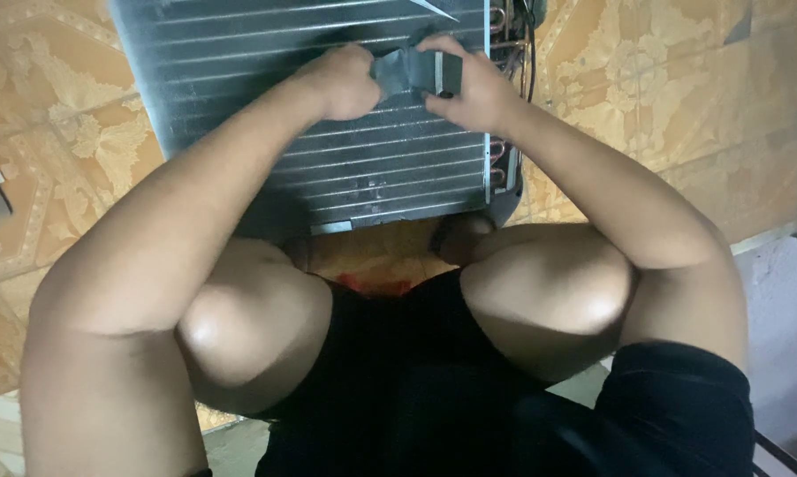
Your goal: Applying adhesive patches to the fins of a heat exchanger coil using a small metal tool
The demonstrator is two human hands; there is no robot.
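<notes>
both hands are gripping the same thing up at the top middle of the frame: a dark grey strip (409, 71), looks like tape or a foam pad, can't tell which. left hand (344, 81) is curled into a fist, clamping down on the strip's left end, and right hand (469, 88) is pinching the right end with the fingers (441, 44) wrapping over the top edge. strip is sitting stretched between the two hands, right against the face of the coil (266, 53).

coil is a finned metal panel with horizontal tubes running across it, filling the upper centre of the frame. copper bends (497, 163) are poking out along its right edge, with some dark wires (529, 44) running just beside them at the top.

person is squatting, both bare knees (549, 287) showing lower in the frame, black shorts (398, 371) between them. floor (681, 88) is orange patterned tile on both sides of the coil.
</notes>
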